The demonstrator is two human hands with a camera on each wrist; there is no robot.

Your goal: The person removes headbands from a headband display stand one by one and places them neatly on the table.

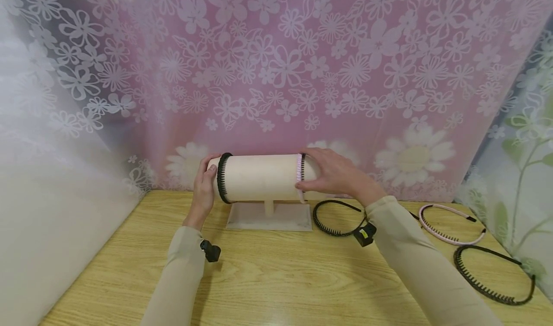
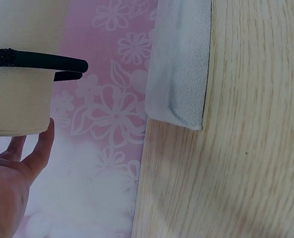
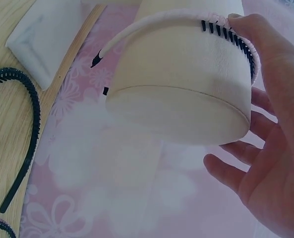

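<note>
A cream cylindrical headband stand stands on a flat pale base at the table's back edge. Around its left part sits a black toothed headband; in the left wrist view this black headband has its tips sticking out past the roll. My left hand grips the roll's left end, thumb in front. A pink toothed headband lies over the roll's right part. My right hand holds it, thumb on the pink band and other fingers behind the roll.
Right of the base lies a black toothed headband on the wood-grain table. Farther right are a pink headband and another black one. A floral pink curtain hangs directly behind the stand.
</note>
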